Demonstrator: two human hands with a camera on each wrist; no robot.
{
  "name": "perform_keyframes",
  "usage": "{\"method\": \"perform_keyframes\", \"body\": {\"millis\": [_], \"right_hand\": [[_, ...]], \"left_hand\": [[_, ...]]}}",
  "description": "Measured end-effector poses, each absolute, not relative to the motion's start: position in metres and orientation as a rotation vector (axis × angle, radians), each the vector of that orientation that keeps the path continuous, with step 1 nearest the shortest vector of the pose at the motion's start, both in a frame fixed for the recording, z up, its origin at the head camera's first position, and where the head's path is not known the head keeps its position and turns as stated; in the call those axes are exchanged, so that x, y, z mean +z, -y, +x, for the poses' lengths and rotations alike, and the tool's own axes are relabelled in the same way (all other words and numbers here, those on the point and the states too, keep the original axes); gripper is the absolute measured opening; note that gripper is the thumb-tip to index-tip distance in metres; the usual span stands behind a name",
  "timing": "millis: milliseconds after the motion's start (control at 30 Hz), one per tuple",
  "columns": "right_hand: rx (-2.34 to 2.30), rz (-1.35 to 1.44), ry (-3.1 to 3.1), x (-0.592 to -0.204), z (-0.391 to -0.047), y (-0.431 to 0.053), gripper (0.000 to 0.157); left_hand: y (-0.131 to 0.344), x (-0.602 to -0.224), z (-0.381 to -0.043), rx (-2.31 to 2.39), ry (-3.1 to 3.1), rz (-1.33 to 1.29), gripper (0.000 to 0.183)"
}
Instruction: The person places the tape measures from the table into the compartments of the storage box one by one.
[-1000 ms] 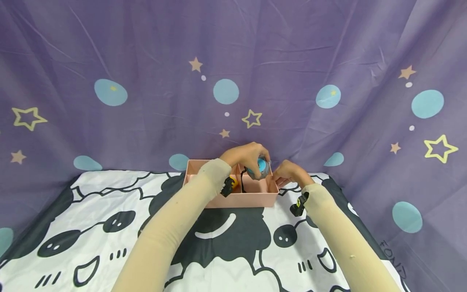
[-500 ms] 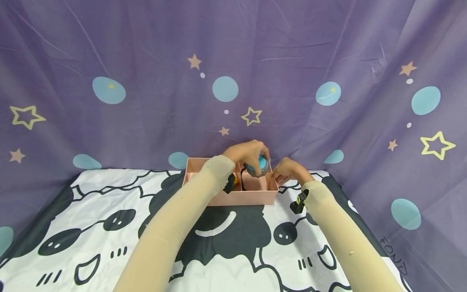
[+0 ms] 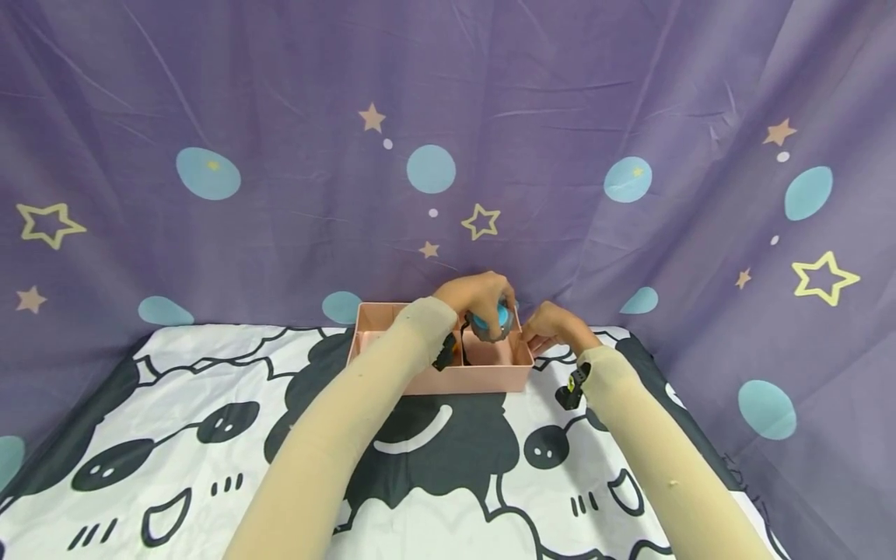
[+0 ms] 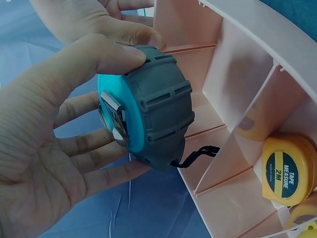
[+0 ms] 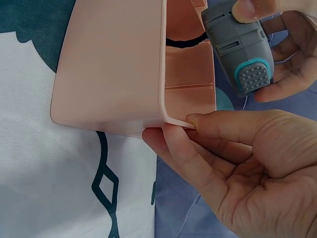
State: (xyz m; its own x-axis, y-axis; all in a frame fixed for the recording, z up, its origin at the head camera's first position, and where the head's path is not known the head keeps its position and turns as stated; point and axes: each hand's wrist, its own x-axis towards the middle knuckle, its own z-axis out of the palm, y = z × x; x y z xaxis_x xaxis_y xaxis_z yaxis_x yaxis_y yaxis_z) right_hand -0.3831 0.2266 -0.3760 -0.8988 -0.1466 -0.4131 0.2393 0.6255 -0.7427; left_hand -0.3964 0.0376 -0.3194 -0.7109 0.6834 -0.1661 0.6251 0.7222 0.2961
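My left hand [image 3: 476, 294] grips a grey tape measure [image 4: 166, 104] with a teal face and a metal belt clip, over the right compartment of a pink divided box [image 3: 465, 379]. Its thumb lies on the top edge and the fingers curl round the far side. A black wrist strap [image 5: 185, 43] hangs from the case toward the divider. My right hand [image 5: 237, 153] pinches the rim of the box's right end wall between thumb and fingers. In the left wrist view a small yellow tape measure [image 4: 290, 168] lies in the neighbouring compartment, behind the divider.
The box stands at the back of a table covered with a black-and-white cartoon cloth [image 3: 231, 435]. Directly behind it hangs a purple curtain [image 3: 294, 155] with stars and blue spots. Another yellow item [image 4: 309, 230] is partly cut off at the left wrist view's corner.
My left forearm and wrist have shifted slightly to the right, with the grey tape measure still held over the same compartment. The right hand stays on the box rim.
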Motion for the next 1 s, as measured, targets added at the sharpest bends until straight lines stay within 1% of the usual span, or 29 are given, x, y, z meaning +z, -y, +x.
{"method": "perform_keyframes", "body": {"millis": [100,367,600,1000], "right_hand": [[-1.197,0.076,-2.412,-0.377,-0.384,-0.227,0.016],[-1.218,0.076,-2.412,-0.378,-0.386,-0.226,0.013],[-1.210,0.056,-2.411,-0.380,-0.388,-0.228,0.024],[-1.228,0.027,-2.432,-0.381,-0.389,-0.229,0.023]], "left_hand": [[-0.039,-0.322,-0.398,0.312,-2.669,1.024,0.046],[-0.042,-0.324,-0.402,0.309,-2.672,1.005,0.043],[-0.043,-0.328,-0.405,0.309,-2.678,0.955,0.049],[-0.043,-0.336,-0.411,0.356,-2.682,0.942,0.054]]}}
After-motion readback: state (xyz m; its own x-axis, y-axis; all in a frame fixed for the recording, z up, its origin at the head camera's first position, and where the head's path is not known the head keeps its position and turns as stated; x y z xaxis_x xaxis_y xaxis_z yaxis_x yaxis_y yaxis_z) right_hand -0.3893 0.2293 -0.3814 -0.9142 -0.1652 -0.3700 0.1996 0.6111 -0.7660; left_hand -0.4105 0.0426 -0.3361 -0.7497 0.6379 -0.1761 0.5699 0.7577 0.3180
